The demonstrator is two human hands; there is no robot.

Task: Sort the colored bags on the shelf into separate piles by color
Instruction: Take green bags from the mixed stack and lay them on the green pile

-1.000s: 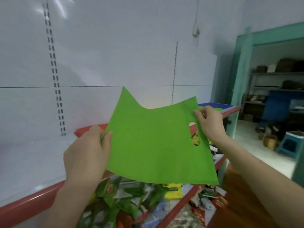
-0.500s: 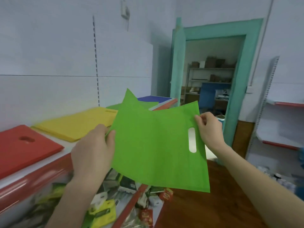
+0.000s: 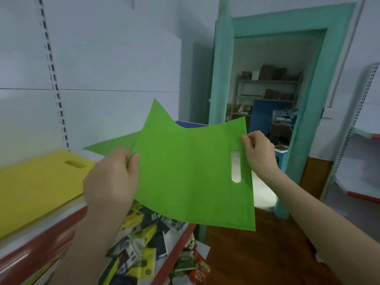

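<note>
I hold a flat green bag with a slot handle up in the air in front of me. My left hand grips its left edge and my right hand pinches its upper right edge beside the slot. On the shelf to the left lies a pile of yellow bags. Behind the held bag a pile of green bags shows as a corner, and past it peeks a blue pile, mostly hidden.
The shelf has a red front edge, and a lower shelf below holds several snack packets. A white slotted back panel rises behind. A teal door frame opens into a storeroom ahead; a brown floor and another shelf unit lie to the right.
My view has swung to the right along the shelf: the red pile has left the frame, the yellow pile is nearer at left. Both hands keep the same hold on the green bag.
</note>
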